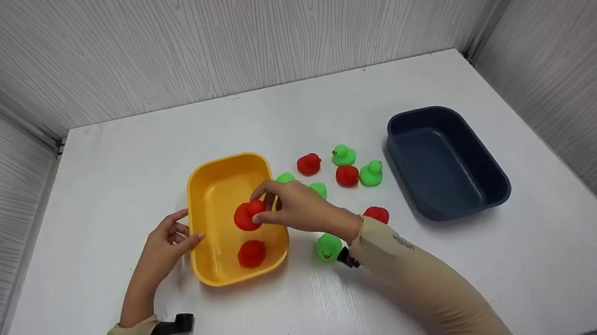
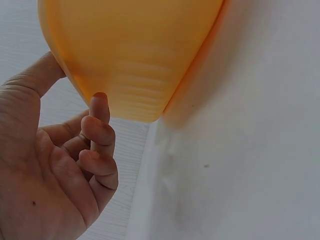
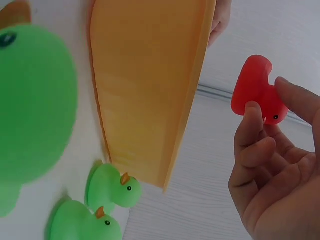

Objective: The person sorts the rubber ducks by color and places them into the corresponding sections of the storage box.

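Note:
My right hand (image 1: 300,205) pinches a red rubber duck (image 1: 246,216) between thumb and fingers, above the yellow bin (image 1: 217,277). In the right wrist view the held red duck (image 3: 255,87) hangs clear of the bin's rim. A second red duck (image 1: 252,253) lies inside the yellow bin, near its front end. At the bin's left side, my left hand (image 1: 168,246) grips the wall, thumb over the rim and fingers outside. The left wrist view shows fingertips (image 2: 100,107) against the yellow wall (image 2: 135,60).
A dark blue bin (image 1: 444,216) stands to the right on the white table. Between the bins lie several green ducks (image 1: 372,173) and red ducks (image 1: 309,164). One green duck (image 1: 328,246) sits under the right wrist, beside another red duck (image 1: 377,214).

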{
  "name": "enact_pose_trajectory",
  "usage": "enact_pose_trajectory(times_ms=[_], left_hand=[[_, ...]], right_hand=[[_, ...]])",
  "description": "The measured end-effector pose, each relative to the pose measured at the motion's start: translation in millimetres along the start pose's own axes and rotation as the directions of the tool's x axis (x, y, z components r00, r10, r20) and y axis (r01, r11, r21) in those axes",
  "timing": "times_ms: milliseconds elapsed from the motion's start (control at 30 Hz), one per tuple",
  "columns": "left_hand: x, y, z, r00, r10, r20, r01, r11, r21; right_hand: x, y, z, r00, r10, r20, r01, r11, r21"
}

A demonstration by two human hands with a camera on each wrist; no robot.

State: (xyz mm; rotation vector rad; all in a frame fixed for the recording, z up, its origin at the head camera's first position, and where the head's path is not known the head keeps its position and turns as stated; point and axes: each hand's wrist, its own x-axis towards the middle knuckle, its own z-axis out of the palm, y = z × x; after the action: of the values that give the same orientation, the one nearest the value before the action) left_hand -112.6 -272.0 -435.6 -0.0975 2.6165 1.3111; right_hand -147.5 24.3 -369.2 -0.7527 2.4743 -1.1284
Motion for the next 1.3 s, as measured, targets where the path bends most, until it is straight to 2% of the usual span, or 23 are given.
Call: enact_pose_trajectory(times_ms=[233, 567, 967, 1300], left_hand=[[1.6, -0.1, 0.0, 1.000, -0.024, 0.008, 0.024, 1.000, 0.000], [-0.6, 4.1, -0.4, 1.000, -0.014, 0.008, 0.014, 1.000, 0.007], [0.7, 3.0, -1.2, 0.999, -0.033, 0.024, 0.032, 0.999, 0.027], [1.0, 2.5, -1.3, 0.999, -0.043, 0.033, 0.042, 0.999, 0.013]], right_hand=[[6, -13, 18, 0.997, 0.068, 0.032, -0.067, 0.998, -0.020], [15, -18, 45, 0.996, 0.091, 0.009, -0.090, 0.992, -0.091], [33, -13, 66, 0.990, 0.128, 0.064, -0.117, 0.981, -0.152], [47, -9, 65, 0.971, 0.168, 0.169, -0.159, 0.985, -0.070]])
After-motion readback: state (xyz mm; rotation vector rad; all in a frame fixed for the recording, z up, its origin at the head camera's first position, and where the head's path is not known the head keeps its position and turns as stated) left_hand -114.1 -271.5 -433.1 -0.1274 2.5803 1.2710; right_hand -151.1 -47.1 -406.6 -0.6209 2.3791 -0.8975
